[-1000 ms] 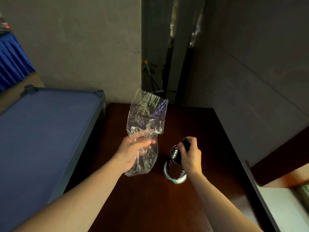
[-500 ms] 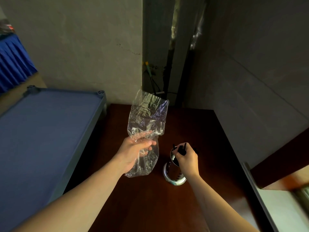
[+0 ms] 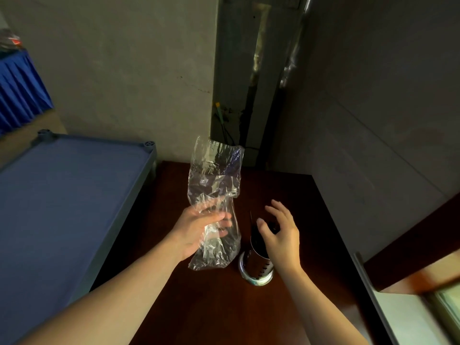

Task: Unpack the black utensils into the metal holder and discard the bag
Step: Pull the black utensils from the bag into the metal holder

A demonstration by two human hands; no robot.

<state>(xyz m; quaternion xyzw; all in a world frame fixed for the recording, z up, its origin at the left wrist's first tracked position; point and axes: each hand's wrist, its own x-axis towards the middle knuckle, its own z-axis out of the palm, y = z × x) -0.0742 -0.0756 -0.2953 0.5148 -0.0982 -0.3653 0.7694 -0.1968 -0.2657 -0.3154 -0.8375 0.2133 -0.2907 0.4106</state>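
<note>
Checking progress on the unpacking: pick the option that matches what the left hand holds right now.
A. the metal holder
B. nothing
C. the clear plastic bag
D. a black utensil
C: the left hand grips the clear plastic bag around its middle, holding it upright above the brown table, beside the metal holder.

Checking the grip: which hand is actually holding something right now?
The left hand, closed around the clear plastic bag. The right hand is open, fingers spread above the metal holder.
</note>
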